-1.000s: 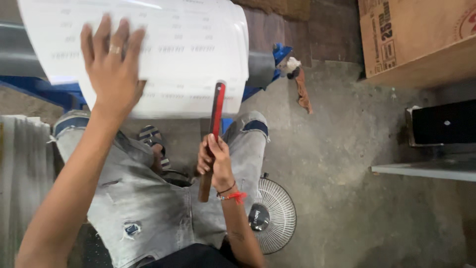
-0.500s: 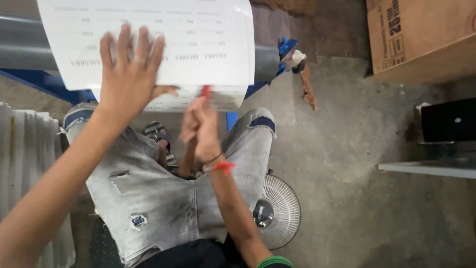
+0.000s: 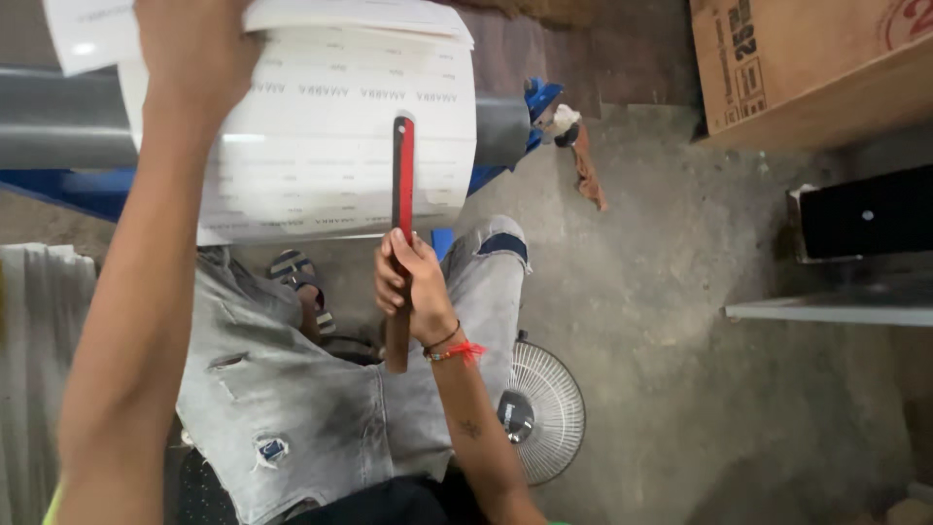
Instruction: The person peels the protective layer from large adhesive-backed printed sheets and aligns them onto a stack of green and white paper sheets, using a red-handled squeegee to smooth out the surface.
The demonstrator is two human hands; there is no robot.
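**Blade set against a roll of paper**

Low in the frame, the right hand (image 3: pixel 413 292) is closed around a long red-edged blade (image 3: pixel 402 185), its tip laid upright against the white roll of paper (image 3: pixel 321 146), apparently to follow its curve. At upper left, the left hand (image 3: pixel 194 49) presses on the roll's top sheet, likely steadying it; its fingers run off the frame, so its grip cannot be told. The roll sits on a grey pipe (image 3: pixel 58 117).
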